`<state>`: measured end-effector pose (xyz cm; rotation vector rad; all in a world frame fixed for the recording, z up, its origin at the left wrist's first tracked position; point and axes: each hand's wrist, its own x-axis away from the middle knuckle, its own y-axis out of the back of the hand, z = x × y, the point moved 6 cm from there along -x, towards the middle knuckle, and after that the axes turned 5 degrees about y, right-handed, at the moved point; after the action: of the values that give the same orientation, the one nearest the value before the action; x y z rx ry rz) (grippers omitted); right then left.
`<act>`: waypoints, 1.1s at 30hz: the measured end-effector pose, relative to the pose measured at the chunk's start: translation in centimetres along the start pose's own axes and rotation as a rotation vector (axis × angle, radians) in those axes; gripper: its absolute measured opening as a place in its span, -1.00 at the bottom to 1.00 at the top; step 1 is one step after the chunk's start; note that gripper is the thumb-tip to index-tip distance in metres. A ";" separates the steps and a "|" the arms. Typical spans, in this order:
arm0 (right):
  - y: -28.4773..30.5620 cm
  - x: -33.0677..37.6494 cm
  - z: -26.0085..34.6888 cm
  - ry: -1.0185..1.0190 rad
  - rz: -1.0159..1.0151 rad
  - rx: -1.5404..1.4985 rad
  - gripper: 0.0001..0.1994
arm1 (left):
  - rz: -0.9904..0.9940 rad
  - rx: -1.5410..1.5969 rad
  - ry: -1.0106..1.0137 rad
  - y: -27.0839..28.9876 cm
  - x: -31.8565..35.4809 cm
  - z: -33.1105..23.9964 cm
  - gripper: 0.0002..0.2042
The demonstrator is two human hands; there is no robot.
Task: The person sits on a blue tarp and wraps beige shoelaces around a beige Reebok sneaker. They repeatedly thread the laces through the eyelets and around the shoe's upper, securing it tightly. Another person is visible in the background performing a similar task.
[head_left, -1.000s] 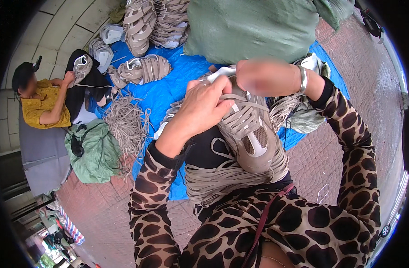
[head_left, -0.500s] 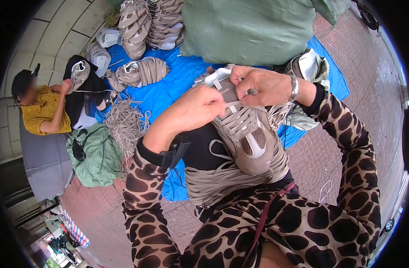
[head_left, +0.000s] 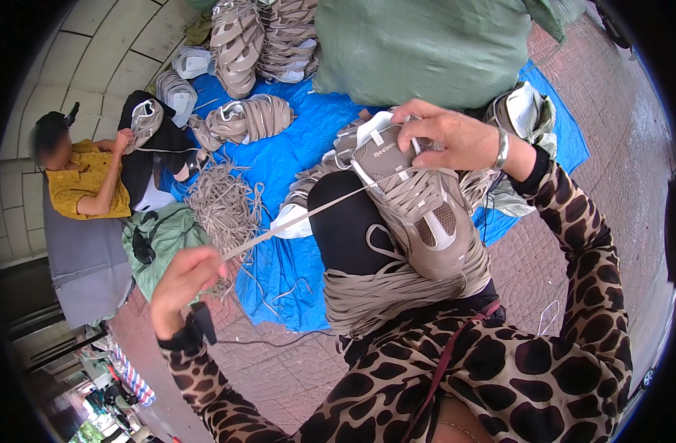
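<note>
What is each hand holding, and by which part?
The right hand grips the shoe at its tongue and collar. The left hand pinches the lace near its free end, drawn taut from the shoe.

1. Blue tarp (head_left: 294,155) spread over brick paving (head_left: 545,258), w/ loose pile of tan laces (head_left: 223,207).
2. Stacks of beige shoes (head_left: 238,40) at top, next to big green sack (head_left: 427,48).
3. Seated co-worker in yellow shirt (head_left: 76,184) at left, beside a green bag (head_left: 164,240).
</note>
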<state>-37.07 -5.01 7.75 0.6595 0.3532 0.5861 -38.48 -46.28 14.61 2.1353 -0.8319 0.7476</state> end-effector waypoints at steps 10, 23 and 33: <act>-2.9 -8.7 14.2 0.058 0.559 -0.787 -0.60 | -0.267 0.187 -0.465 1.6 11.6 -7.2 -0.68; 10.1 13.8 -0.9 -0.339 -0.464 -0.575 -0.55 | 0.415 0.222 -0.378 -14.8 -5.4 -11.1 -0.78; -4.1 6.9 3.2 -0.337 -0.136 -0.939 -0.89 | 0.037 -0.122 -0.687 -22.7 -8.8 -15.8 -0.81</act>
<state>-28.53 -4.96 6.61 -0.1769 -0.2046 0.4338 -31.10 -18.92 8.31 2.2827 -1.2259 -0.0510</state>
